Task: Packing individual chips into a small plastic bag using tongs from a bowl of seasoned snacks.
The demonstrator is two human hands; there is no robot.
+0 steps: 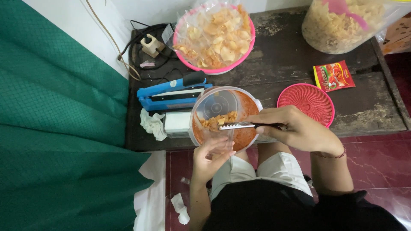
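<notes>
Red sachet (pixel 334 76) on table (pixel 364 107), right hand (pixel 299 128) gripping tongs (pixel 239 125)

the round tub (pixel 224 117) sits at the table's (pixel 282 64) near edge, heat sealer (pixel 171 95) left, lid (pixel 306 102) right, 2 chip bags (pixel 214 36) behind.

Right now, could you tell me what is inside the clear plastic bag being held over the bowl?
The clear bag holds a small heap of orange chips, with metal tongs from the right hand reaching in. The left hand covers the bag's lower part; the bowl beneath is partly hidden.
</notes>
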